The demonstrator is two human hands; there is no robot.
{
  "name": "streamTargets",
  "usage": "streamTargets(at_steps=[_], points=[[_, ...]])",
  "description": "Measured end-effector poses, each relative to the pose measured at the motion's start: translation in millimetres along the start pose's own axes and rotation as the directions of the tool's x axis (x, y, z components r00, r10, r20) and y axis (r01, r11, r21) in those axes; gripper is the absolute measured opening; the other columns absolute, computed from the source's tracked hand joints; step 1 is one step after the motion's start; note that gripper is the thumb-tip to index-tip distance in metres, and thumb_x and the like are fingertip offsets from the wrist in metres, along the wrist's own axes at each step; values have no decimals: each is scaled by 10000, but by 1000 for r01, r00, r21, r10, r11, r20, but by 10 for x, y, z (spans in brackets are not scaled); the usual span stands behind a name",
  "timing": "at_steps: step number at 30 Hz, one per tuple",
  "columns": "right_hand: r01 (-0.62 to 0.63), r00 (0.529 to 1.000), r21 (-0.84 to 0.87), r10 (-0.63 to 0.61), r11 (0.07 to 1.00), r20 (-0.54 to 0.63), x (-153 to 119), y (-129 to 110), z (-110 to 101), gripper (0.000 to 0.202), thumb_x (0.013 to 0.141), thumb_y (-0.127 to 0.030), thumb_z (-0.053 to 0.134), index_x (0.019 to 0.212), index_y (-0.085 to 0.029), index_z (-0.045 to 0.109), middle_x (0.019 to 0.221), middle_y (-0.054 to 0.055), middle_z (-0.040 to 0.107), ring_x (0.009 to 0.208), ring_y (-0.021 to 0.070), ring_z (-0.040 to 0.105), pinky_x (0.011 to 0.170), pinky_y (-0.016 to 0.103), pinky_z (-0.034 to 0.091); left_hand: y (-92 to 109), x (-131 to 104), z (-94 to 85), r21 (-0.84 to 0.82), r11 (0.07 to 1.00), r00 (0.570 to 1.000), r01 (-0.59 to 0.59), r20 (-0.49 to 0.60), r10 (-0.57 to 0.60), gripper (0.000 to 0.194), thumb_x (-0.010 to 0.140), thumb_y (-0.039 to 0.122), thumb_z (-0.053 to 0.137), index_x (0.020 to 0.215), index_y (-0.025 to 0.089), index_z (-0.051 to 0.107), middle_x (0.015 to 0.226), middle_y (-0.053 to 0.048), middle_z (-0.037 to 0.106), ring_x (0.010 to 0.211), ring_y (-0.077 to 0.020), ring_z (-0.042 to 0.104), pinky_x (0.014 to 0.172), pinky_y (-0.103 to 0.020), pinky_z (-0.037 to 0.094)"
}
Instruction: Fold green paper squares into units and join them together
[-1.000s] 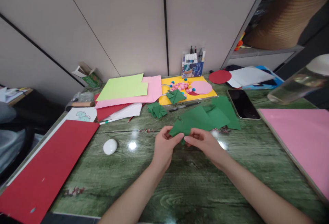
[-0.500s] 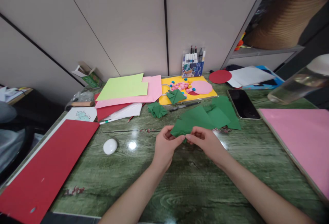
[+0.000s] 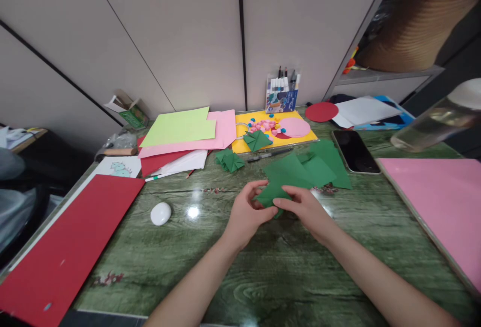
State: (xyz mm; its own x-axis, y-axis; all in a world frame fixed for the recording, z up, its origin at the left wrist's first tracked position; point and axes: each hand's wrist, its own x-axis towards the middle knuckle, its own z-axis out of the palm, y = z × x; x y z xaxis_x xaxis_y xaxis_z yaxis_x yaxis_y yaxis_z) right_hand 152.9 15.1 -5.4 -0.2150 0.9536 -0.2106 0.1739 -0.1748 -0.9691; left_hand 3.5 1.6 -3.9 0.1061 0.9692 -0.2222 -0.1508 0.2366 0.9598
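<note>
A small folded piece of green paper [image 3: 272,194] is held up between both hands over the table. My left hand [image 3: 248,212] grips its left edge, thumb in front and fingers behind. My right hand [image 3: 305,209] pinches the right side, its thumb lying across the paper's front. Just beyond lie loose green sheets [image 3: 319,169], partly overlapping. Folded green paper shapes rest farther off: one [image 3: 230,160] on the table, another [image 3: 257,140] at the edge of a yellow sheet [image 3: 240,147]. A black pen [image 3: 270,154] lies between these shapes and the sheets.
A phone [image 3: 355,151] and a pink board [image 3: 439,202] are to the right, near a clear bottle [image 3: 432,121]. On the left are a white round object [image 3: 161,214], a red sheet [image 3: 75,242] and stacked coloured papers [image 3: 180,129]. A marker pack [image 3: 281,94] stands against the wall.
The folded green paper has turned in my hands and shows a flatter face. My left hand has shifted slightly right, and my right thumb now lies across the paper.
</note>
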Motion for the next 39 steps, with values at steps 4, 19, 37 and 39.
streamTargets(at_steps=[4, 19, 37, 39], points=[[12, 995, -123, -24, 992, -98, 10, 25, 4, 233, 678, -373, 636, 592, -179, 541, 566, -41, 446, 573, 118, 413, 526, 230, 337, -3, 10, 0, -5, 1000, 1000, 10, -6, -10, 504, 572, 118, 725, 1038, 203, 552, 1020, -44, 577, 777, -116, 554, 640, -214, 442], [72, 993, -158, -84, 985, -76, 8, -29, -9, 224, 722, -393, 602, 627, -196, 553, 564, -23, 521, 527, 131, 455, 484, 250, 329, -25, 17, -17, -57, 996, 996, 70, 51, -67, 291, 591, 223, 748, 824, 136, 596, 645, -5, 617, 563, -108, 575, 511, -199, 408], [71, 997, 7, -71, 997, -6, -5, 5, -31, 182, 715, -363, 628, 725, -181, 614, 682, -6, 605, 640, 150, 531, 596, 250, 409, -67, 6, -8, -56, 998, 999, 17, 31, -16, 301, 584, 187, 745, 857, 155, 624, 763, -24, 662, 647, -129, 578, 637, -252, 474], [52, 998, 25, -53, 998, 27, 7, 6, -36, 203, 713, -373, 626, 771, -179, 635, 711, 7, 629, 653, 160, 543, 594, 258, 413, -61, 3, -3, -72, 997, 1000, 10, 19, -8, 282, 587, 187, 743, 839, 157, 620, 771, -23, 666, 663, -131, 584, 649, -250, 474]])
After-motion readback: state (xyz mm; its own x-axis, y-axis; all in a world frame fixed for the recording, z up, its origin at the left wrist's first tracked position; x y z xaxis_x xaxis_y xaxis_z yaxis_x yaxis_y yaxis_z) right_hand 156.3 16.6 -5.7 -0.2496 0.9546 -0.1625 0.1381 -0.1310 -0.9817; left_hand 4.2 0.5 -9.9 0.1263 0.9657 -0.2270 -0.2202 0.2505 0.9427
